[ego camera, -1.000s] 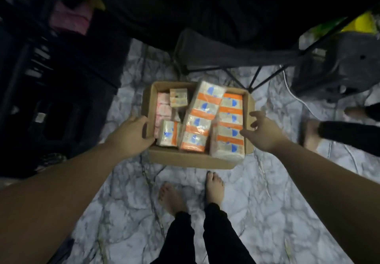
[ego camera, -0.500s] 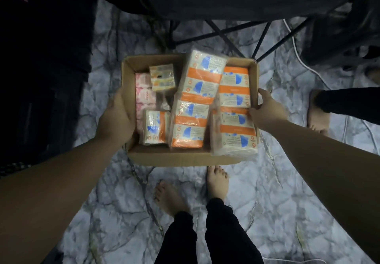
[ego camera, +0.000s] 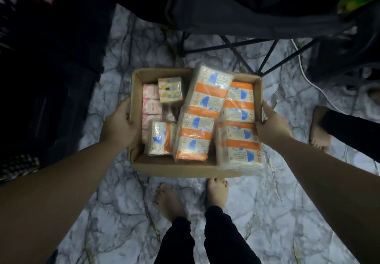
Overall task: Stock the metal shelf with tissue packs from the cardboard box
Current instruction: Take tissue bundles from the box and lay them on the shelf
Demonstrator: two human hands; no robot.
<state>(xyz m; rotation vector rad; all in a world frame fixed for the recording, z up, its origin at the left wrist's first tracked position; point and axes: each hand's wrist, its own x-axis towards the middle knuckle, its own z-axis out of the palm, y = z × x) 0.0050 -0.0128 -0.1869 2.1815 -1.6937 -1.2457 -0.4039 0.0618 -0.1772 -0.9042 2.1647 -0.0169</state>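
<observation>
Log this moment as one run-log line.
step: box pickup | left hand: grips box left wall | right hand: grips right wall | packs: all in box | shelf: not seen

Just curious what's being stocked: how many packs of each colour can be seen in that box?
Orange-and-blue long packs: 3
Orange-and-blue small pack: 1
Yellow small pack: 1
Pink packs: at least 3 in a stack, partly hidden
Total: at least 8 in the box
</observation>
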